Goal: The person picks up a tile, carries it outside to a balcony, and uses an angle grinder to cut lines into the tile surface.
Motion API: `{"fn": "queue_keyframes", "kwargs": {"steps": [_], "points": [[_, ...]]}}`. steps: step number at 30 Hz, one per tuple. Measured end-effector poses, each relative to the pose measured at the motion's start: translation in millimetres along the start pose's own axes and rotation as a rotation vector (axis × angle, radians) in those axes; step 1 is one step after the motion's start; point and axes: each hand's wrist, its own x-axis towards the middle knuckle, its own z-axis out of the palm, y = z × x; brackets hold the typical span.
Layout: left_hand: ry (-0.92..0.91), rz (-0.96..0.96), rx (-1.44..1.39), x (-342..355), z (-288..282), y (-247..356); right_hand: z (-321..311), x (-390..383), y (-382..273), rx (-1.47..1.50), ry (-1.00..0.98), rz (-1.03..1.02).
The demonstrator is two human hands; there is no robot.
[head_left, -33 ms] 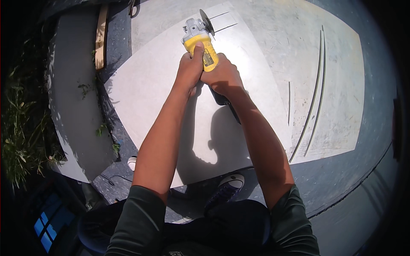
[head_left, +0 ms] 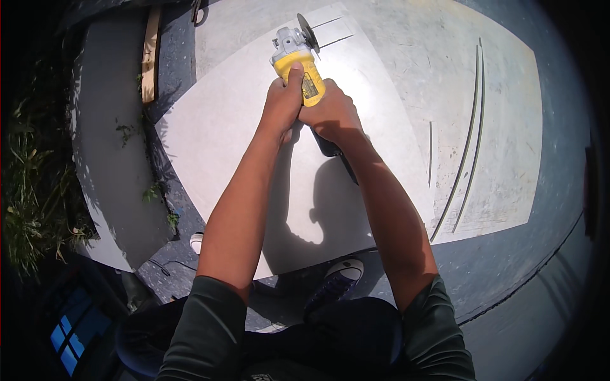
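Both hands grip a yellow and grey angle grinder (head_left: pixel 309 82) at the far middle of the head view. My left hand (head_left: pixel 283 101) wraps its side near the head, thumb lying along the yellow body. My right hand (head_left: pixel 333 113) is closed round the body farther back, and a black rear part shows below it. A thin dark disc (head_left: pixel 307 33) stands on edge at the grinder's right side. Beneath lies a pale flat sheet (head_left: pixel 222 127), with two short dark lines (head_left: pixel 335 42) beside the disc. Whether the disc touches the sheet I cannot tell.
Under the pale sheet lies a larger worn sheet (head_left: pixel 508 127), with two long thin dark strips (head_left: pixel 471 127) on the right. A low grey wall (head_left: pixel 114 127) and plants (head_left: pixel 32 197) border the left. A wooden board (head_left: pixel 150 57) lies along it. My shoe (head_left: pixel 346 270) is by the sheet's near edge.
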Motion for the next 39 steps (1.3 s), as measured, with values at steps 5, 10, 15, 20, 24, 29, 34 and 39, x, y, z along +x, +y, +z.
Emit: {"fn": "queue_keyframes", "kwargs": {"steps": [5,10,15,20,24,29,34,39], "points": [[-0.009,0.006,-0.014,4,-3,-4,0,-1,-2,-0.003,-0.006,0.001],[-0.008,0.004,-0.002,1,0,-1,-1,-1,-1,-0.008,-0.008,0.004],[0.0,0.027,-0.009,0,-2,-4,-1,-8,-6,-0.008,0.001,0.001],[-0.019,0.071,-0.091,0,-1,-11,-1,-10,-5,-0.041,0.006,-0.011],[-0.031,0.079,-0.116,-1,-2,-11,-1,-10,-6,-0.022,0.017,-0.014],[-0.062,0.065,-0.166,2,-4,-12,0,-8,-3,0.008,0.023,-0.034],[-0.085,0.075,-0.175,-2,-2,-8,3,-4,0,0.033,0.055,-0.045],[-0.105,0.087,-0.211,-2,-3,-13,0,-6,-1,0.035,0.043,-0.048]]}}
